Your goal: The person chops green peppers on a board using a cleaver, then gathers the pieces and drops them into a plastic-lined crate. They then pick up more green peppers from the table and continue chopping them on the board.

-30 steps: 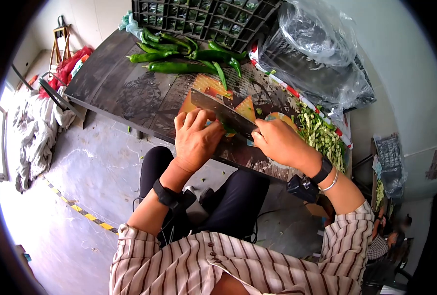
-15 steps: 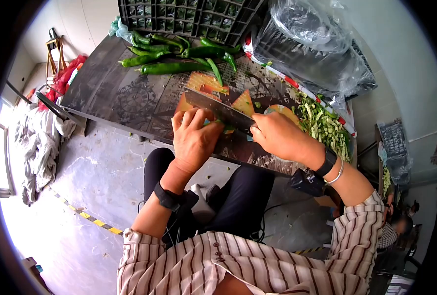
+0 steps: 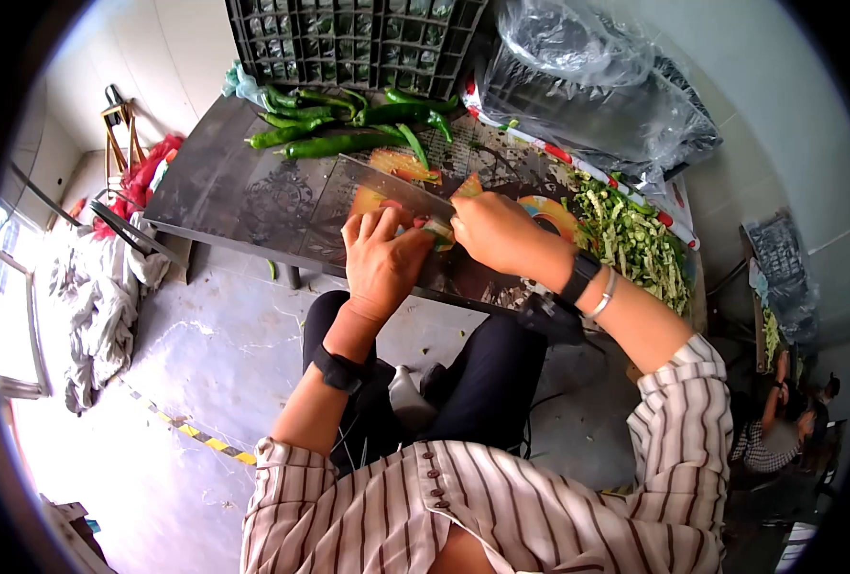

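Observation:
My right hand is closed round the handle of a knife, whose broad blade points up and left. Close beside it, my left hand has its fingers curled over a green pepper, most of which is hidden under them. The blade lies just beyond my left fingers. Several long whole green peppers lie behind the knife on the dark patterned table. A heap of sliced green pepper spreads to the right of my right hand.
A black plastic crate stands at the back of the table. Clear plastic film covers a dark container at back right. A folding stool and a pile of grey cloth are at left. Another person sits far right.
My right hand and the knife have moved left, closer to my left hand. My left hand keeps its curled grip. The whole view has shifted slightly.

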### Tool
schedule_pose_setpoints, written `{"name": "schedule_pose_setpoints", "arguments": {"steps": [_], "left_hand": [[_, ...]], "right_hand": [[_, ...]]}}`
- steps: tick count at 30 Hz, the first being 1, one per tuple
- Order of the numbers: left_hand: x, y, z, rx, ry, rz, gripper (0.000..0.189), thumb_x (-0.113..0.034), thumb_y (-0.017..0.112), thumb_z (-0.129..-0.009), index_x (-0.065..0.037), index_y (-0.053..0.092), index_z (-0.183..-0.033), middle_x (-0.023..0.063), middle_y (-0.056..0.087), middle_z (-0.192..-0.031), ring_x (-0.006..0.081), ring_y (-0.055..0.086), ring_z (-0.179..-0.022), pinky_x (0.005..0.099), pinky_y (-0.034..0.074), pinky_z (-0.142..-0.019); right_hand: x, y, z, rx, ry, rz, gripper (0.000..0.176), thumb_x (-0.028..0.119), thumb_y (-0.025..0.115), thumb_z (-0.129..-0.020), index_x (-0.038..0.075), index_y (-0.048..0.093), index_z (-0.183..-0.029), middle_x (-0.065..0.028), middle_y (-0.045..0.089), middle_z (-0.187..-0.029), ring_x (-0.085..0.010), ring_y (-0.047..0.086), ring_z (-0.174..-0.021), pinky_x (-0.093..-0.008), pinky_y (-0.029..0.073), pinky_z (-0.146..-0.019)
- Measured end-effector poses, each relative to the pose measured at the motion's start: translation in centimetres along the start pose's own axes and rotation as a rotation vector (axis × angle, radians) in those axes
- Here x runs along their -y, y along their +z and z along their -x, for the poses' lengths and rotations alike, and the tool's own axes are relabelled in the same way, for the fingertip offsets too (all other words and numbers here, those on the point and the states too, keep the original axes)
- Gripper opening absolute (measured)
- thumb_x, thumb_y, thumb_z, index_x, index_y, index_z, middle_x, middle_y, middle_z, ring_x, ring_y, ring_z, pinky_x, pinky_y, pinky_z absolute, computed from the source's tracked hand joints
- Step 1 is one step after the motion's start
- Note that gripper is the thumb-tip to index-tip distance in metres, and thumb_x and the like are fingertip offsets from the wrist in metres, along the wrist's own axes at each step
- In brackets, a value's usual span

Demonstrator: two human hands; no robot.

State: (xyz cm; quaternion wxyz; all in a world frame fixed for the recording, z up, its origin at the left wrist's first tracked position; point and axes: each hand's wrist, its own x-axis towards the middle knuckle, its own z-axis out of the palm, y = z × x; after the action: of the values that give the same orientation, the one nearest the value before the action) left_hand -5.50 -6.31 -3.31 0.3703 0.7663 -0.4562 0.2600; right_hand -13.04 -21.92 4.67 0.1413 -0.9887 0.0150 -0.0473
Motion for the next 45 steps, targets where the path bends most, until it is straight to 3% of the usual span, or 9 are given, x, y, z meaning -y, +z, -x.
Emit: {"name": "schedule_pose_setpoints", "arguments": {"steps": [4,6,11,18,22,24,31,40,45], "left_hand": [[0.2,0.2,0.2,-0.020,-0.004,0.041,0.009,-0.018,0.066,-0.069,-0.020,0.066,-0.077,-0.0020,0.054,-0.088,0.0199,0.052,-0.092,0.0367,0.035,-0.087],[0.3,0.3,0.2,-0.036,0.005,0.041,0.008,-0.018,0.071,-0.069,-0.018,0.067,-0.076,-0.0017,0.055,-0.086,0.0208,0.052,-0.088,0.0364,0.035,-0.086],[0.2,0.2,0.2,-0.012,-0.004,0.038,0.007,-0.018,0.067,-0.070,-0.020,0.066,-0.077,-0.0018,0.054,-0.088,0.0198,0.052,-0.091,0.0366,0.035,-0.087],[0.1,-0.1,0.0,0.019,-0.030,0.051,0.007,-0.018,0.067,-0.070,-0.019,0.065,-0.077,-0.0020,0.054,-0.089,0.0194,0.051,-0.092,0.0360,0.035,-0.087],[0.1,0.0,0.2,0.027,-0.026,0.060,0.007,-0.018,0.069,-0.071,-0.019,0.066,-0.077,-0.0023,0.054,-0.088,0.0198,0.051,-0.090,0.0363,0.035,-0.086],[0.0,-0.1,-0.1,0.016,-0.006,0.067,0.008,-0.017,0.070,-0.070,-0.018,0.066,-0.077,-0.0022,0.053,-0.088,0.0202,0.051,-0.088,0.0366,0.035,-0.086],[0.2,0.2,0.2,-0.028,0.004,0.050,0.007,-0.019,0.070,-0.071,-0.017,0.066,-0.077,-0.0023,0.054,-0.087,0.0205,0.051,-0.088,0.0377,0.035,-0.087],[0.2,0.0,0.0,-0.011,-0.008,0.054,0.006,-0.018,0.069,-0.070,-0.018,0.065,-0.075,-0.0018,0.053,-0.086,0.0206,0.051,-0.087,0.0367,0.035,-0.087],[0.1,0.1,0.1,0.028,-0.017,0.053,0.004,-0.018,0.066,-0.071,-0.018,0.064,-0.075,-0.0014,0.054,-0.087,0.0201,0.051,-0.090,0.0361,0.035,-0.087]], "right_hand": [[-1.4,0.0,-1.2,-0.032,0.027,0.038,0.018,0.013,0.052,-0.083,-0.004,0.058,-0.080,-0.0266,0.061,-0.073,-0.0431,0.061,-0.071,-0.0484,0.049,-0.065],[-2.1,0.0,-0.7,-0.094,-0.040,-0.025,0.022,0.015,0.053,-0.084,-0.007,0.054,-0.078,-0.0297,0.056,-0.071,-0.0462,0.057,-0.070,-0.0491,0.046,-0.063],[0.8,-2.4,2.3,0.084,0.054,-0.015,0.021,0.015,0.052,-0.083,-0.005,0.057,-0.076,-0.0274,0.057,-0.066,-0.0435,0.059,-0.066,-0.0491,0.047,-0.062],[0.8,-2.6,2.3,0.137,0.081,-0.029,0.021,0.014,0.052,-0.083,-0.005,0.057,-0.076,-0.0272,0.057,-0.066,-0.0433,0.059,-0.065,-0.0485,0.047,-0.060],[0.7,-1.4,1.3,0.123,0.047,-0.040,0.020,0.013,0.052,-0.083,-0.005,0.057,-0.078,-0.0264,0.059,-0.068,-0.0433,0.059,-0.068,-0.0483,0.048,-0.062],[0.6,-0.2,0.6,0.021,0.030,-0.116,0.023,0.016,0.053,-0.085,-0.006,0.055,-0.079,-0.0283,0.057,-0.071,-0.0449,0.058,-0.072,-0.0491,0.046,-0.063],[0.7,0.0,-1.1,-0.051,-0.032,-0.053,0.023,0.016,0.053,-0.085,-0.007,0.054,-0.079,-0.0286,0.057,-0.071,-0.0454,0.058,-0.069,-0.0487,0.046,-0.062],[1.2,-2.7,2.3,0.150,0.108,-0.084,0.020,0.013,0.053,-0.081,-0.006,0.055,-0.075,-0.0268,0.058,-0.070,-0.0443,0.057,-0.068,-0.0495,0.046,-0.062],[0.7,0.0,0.7,0.042,0.023,-0.095,0.022,0.015,0.053,-0.085,-0.006,0.054,-0.078,-0.0273,0.057,-0.070,-0.0451,0.057,-0.069,-0.0491,0.045,-0.062]]}}
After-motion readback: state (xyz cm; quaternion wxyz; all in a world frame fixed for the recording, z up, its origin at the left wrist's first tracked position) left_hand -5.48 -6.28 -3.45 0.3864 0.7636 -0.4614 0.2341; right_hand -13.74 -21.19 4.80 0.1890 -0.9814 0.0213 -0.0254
